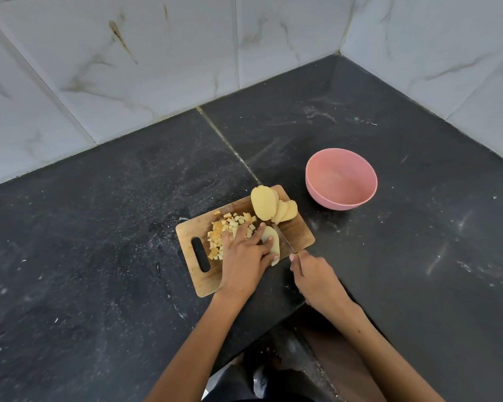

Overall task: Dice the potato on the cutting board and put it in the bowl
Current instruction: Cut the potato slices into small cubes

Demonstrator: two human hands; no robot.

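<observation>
Potato, in three lots, all on the wooden cutting board (pixel 298 232): a heap of small dice (pixel 230 232) towards the handle-slot end; a fan of thick oval slices (pixel 269 207) leaning on one another at the far corner, nearest the bowl; and one flat slice (pixel 272 242) lying at the near edge, under the fingers. Left hand (pixel 246 256): spread palm-down over the board, fingers straight, fingertips pressing on the flat slice, the outer fingers reaching over the edge of the dice. Right hand (pixel 312 275): curled round a knife handle, hidden in the fist, index finger laid forward along the top. Knife (pixel 283 237): narrow blade, running from the right hand towards the fanned slices, set along the right side of the flat slice; whether the edge has entered it cannot be told. Bowl (pixel 341 179): pink, round, upright, holding no potato, standing on the dark stone counter (pixel 99 227) just beyond the board's far right corner, not touching it. Wall (pixel 128 68): pale marbled tiles, meeting in a corner behind the counter.
</observation>
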